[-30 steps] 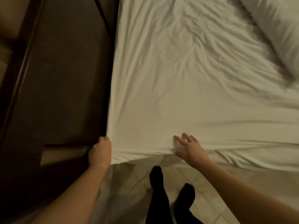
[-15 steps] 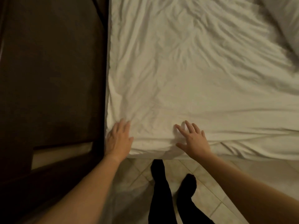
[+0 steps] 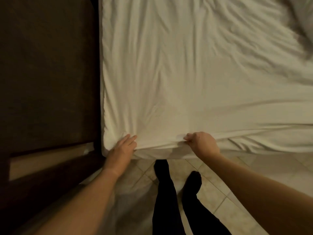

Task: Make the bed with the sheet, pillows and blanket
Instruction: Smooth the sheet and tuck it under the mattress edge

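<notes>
A white sheet [image 3: 186,73] covers the mattress, with long wrinkles running away from me. My left hand [image 3: 122,148] lies on the near left corner with its fingers straight, pressing the sheet at the edge. My right hand [image 3: 201,144] is curled at the near edge and pinches a fold of the sheet between thumb and fingers. A white pillow [image 3: 301,16] shows partly at the top right corner. No blanket is in view.
A dark wooden headboard or bed frame [image 3: 47,73] runs along the left side of the mattress. Beige floor tiles [image 3: 211,192] lie under me, with my black-clad legs [image 3: 169,200] standing close to the mattress edge.
My right hand went from flat and spread on the sheet to curled and pinching it. My left hand came up from the mattress corner's side onto the top edge.
</notes>
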`<action>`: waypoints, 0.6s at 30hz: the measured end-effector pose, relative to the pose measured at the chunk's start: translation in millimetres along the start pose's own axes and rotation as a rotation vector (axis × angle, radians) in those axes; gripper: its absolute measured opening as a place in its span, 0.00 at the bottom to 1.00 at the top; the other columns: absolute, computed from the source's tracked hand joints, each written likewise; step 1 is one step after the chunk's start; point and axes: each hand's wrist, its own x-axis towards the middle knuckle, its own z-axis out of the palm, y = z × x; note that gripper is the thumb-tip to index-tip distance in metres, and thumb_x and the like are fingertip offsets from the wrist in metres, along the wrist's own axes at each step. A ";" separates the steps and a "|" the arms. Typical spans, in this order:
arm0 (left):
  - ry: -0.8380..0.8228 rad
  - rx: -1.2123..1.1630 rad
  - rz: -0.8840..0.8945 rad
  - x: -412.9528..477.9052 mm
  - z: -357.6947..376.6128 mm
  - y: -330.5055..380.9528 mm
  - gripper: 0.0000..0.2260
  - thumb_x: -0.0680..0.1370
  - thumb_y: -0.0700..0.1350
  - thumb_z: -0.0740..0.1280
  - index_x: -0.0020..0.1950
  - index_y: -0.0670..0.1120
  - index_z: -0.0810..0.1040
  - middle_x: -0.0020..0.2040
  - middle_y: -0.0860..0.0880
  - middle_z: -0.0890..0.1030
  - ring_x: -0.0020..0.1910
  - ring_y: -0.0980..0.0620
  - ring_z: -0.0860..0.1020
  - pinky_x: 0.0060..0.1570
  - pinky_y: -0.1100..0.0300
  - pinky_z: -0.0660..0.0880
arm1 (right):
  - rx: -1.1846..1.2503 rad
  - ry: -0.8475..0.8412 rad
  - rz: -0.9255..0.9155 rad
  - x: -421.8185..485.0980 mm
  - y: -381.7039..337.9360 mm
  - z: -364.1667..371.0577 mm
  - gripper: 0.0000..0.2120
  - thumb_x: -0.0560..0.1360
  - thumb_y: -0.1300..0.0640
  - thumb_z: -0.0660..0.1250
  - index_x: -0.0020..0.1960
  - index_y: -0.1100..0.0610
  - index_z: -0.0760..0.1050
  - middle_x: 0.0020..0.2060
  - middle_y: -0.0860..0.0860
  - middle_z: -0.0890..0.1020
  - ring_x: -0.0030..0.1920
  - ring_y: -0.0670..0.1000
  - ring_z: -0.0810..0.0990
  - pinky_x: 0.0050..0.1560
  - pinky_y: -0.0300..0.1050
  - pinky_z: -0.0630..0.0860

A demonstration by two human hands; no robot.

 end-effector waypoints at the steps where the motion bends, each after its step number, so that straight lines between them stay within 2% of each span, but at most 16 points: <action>1: 0.006 0.007 0.032 -6.2 -2.1 -3.9 0.07 0.78 0.39 0.64 0.50 0.47 0.82 0.69 0.47 0.80 0.69 0.41 0.78 0.63 0.47 0.80 | -0.007 -0.028 -0.003 -3.3 -2.8 0.6 0.13 0.81 0.45 0.65 0.62 0.42 0.82 0.56 0.49 0.86 0.57 0.56 0.83 0.54 0.48 0.78; 4: 0.020 0.078 0.078 -31.3 -10.4 -8.9 0.13 0.77 0.41 0.57 0.49 0.48 0.82 0.69 0.48 0.81 0.67 0.42 0.79 0.61 0.47 0.81 | -0.035 -0.081 -0.049 -16.9 -11.3 9.3 0.14 0.82 0.44 0.63 0.64 0.42 0.81 0.56 0.50 0.85 0.56 0.57 0.83 0.53 0.48 0.78; 9: -0.039 0.107 -0.020 -41.2 -16.5 -1.3 0.12 0.74 0.39 0.61 0.50 0.48 0.83 0.68 0.50 0.82 0.66 0.43 0.81 0.59 0.45 0.81 | -0.060 -0.088 -0.066 -29.5 -15.5 25.5 0.14 0.83 0.45 0.60 0.63 0.45 0.81 0.55 0.52 0.84 0.54 0.59 0.83 0.45 0.47 0.73; 11: -0.103 0.088 -0.075 -32.4 -18.6 2.1 0.11 0.74 0.37 0.67 0.52 0.47 0.84 0.69 0.49 0.81 0.66 0.42 0.81 0.59 0.44 0.81 | -0.016 -0.109 -0.087 -27.4 -10.0 22.2 0.16 0.83 0.44 0.59 0.64 0.45 0.81 0.59 0.49 0.84 0.56 0.57 0.83 0.50 0.48 0.77; 13: -0.164 0.088 -0.130 -24.1 -25.7 11.1 0.10 0.73 0.44 0.74 0.54 0.47 0.85 0.68 0.50 0.82 0.66 0.43 0.80 0.61 0.45 0.79 | 0.079 -0.145 -0.092 -27.3 -3.7 12.4 0.18 0.81 0.44 0.60 0.66 0.45 0.80 0.62 0.48 0.83 0.60 0.55 0.82 0.58 0.51 0.79; 15: -0.154 0.116 -0.116 -12.6 -37.9 29.3 0.11 0.74 0.56 0.71 0.49 0.50 0.83 0.57 0.49 0.86 0.58 0.43 0.82 0.56 0.48 0.79 | 0.185 -0.120 -0.082 -29.5 4.9 1.4 0.20 0.80 0.44 0.61 0.70 0.45 0.77 0.66 0.46 0.81 0.65 0.53 0.78 0.64 0.50 0.76; 17: -0.105 0.092 -0.060 5.5 -47.8 55.9 0.13 0.75 0.60 0.66 0.45 0.52 0.79 0.44 0.51 0.82 0.48 0.45 0.80 0.50 0.50 0.76 | 0.210 -0.040 -0.058 -31.7 17.5 -9.7 0.22 0.80 0.45 0.62 0.73 0.47 0.74 0.72 0.45 0.75 0.73 0.52 0.71 0.70 0.49 0.71; 18: -0.078 0.077 -0.024 17.1 -48.5 69.6 0.13 0.76 0.61 0.65 0.46 0.52 0.78 0.44 0.52 0.80 0.47 0.46 0.78 0.49 0.51 0.75 | 0.209 -0.006 -0.027 -33.2 24.9 -14.8 0.23 0.81 0.46 0.62 0.75 0.47 0.71 0.75 0.45 0.71 0.76 0.52 0.67 0.73 0.49 0.69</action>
